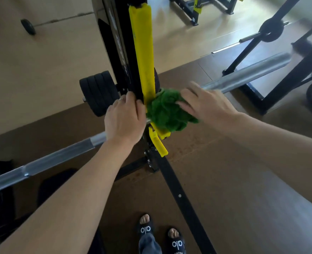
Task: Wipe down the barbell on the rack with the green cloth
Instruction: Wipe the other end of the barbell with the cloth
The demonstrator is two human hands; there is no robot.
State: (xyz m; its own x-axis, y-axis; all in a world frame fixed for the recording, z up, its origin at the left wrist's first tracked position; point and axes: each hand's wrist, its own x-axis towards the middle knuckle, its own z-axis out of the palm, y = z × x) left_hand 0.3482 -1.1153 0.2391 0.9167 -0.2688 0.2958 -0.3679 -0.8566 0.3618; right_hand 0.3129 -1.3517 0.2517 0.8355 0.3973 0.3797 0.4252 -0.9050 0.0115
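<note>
A steel barbell runs from lower left to upper right across a black rack upright with a yellow liner. It lies on a yellow hook. A bunched green cloth sits on the bar right beside the upright. My left hand wraps over the bar just left of the upright, fingers curled round it. My right hand lies over the right side of the cloth and the bar, fingers spread and pressing on the cloth. The bar under the cloth and hands is hidden.
Black weight plates stand on the floor behind the upright. The rack's black base rail runs toward my sandalled feet. More racks and a loaded bar stand farther off.
</note>
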